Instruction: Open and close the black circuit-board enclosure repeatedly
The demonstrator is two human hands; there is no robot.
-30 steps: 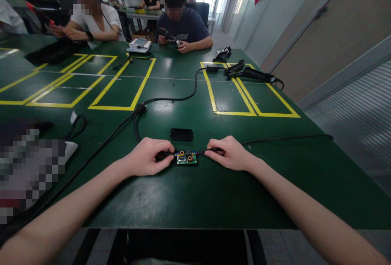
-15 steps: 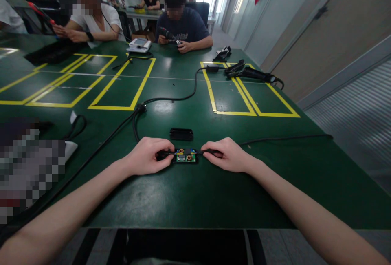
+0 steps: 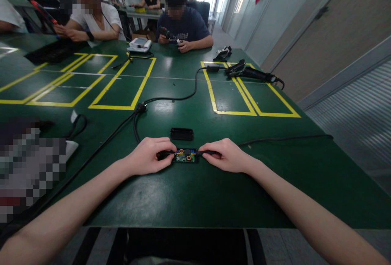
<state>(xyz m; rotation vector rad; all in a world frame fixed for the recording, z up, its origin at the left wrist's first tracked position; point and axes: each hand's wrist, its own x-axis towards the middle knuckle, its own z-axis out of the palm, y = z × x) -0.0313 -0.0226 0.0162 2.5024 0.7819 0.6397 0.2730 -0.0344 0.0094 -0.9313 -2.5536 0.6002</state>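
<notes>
A small green circuit board (image 3: 185,155) with copper-wound coils sits in a black plastic case between my hands, close to the table's front. My left hand (image 3: 152,155) pinches the black cable at the board's left end, its thumb and fingertips against the case edge. At the opposite end, my right hand (image 3: 227,155) is closed on the other black cable (image 3: 210,152). Coloured wires join the cables to the board. Just beyond it lies a black case cover (image 3: 181,134), its hollow side up.
A long black cord with a plug (image 3: 140,108) crosses the green table (image 3: 159,199) on the left. Yellow tape marks rectangles farther back. A black handheld tool (image 3: 253,74) lies at back right. Across the table, a person in a dark shirt (image 3: 186,28) holds a tool.
The circuit board looks slightly lower and tilted differently inside its case, with less of the green showing. Both hands keep their grips on the cables and have barely shifted.
</notes>
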